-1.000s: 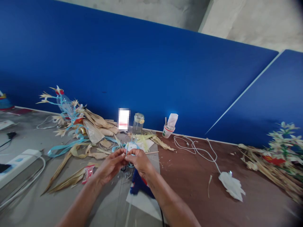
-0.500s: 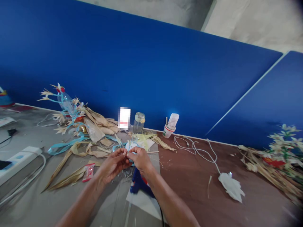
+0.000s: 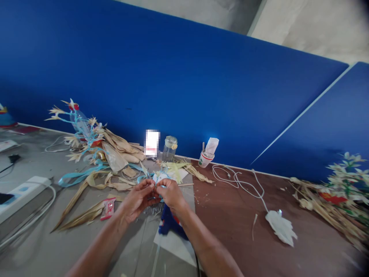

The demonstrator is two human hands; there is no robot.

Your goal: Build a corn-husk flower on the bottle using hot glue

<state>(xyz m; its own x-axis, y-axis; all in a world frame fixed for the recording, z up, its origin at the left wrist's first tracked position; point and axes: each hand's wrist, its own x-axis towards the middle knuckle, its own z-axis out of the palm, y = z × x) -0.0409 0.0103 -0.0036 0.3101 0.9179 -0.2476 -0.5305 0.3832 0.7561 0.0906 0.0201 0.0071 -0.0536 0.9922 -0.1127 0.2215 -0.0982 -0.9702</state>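
My left hand [image 3: 138, 202] and my right hand [image 3: 171, 195] meet over the middle of the table, fingertips pinched close together. Whatever lies between them is too small and too covered to make out. Just beyond the fingers are light-blue strips and a white piece [image 3: 160, 177], partly hidden. A dark blue glue gun [image 3: 170, 226] rests on a white sheet [image 3: 175, 246] below my right wrist. Left of my left hand lie a dried corn husk [image 3: 83, 219] and a small red-and-white packet [image 3: 107, 209].
Husk flowers on light-blue stems [image 3: 77, 127], a plastic bottle [image 3: 74, 107] and piled husks [image 3: 122, 144] stand back left. A glass jar [image 3: 170, 150] and paper cup [image 3: 205, 160] line the blue partition [image 3: 184, 88]. A power strip [image 3: 25, 196] lies left; a white cable [image 3: 259, 192] right.
Both hands stay together in almost the same place, with only slight finger movement. The view has shifted a little; nothing on the table has visibly moved.
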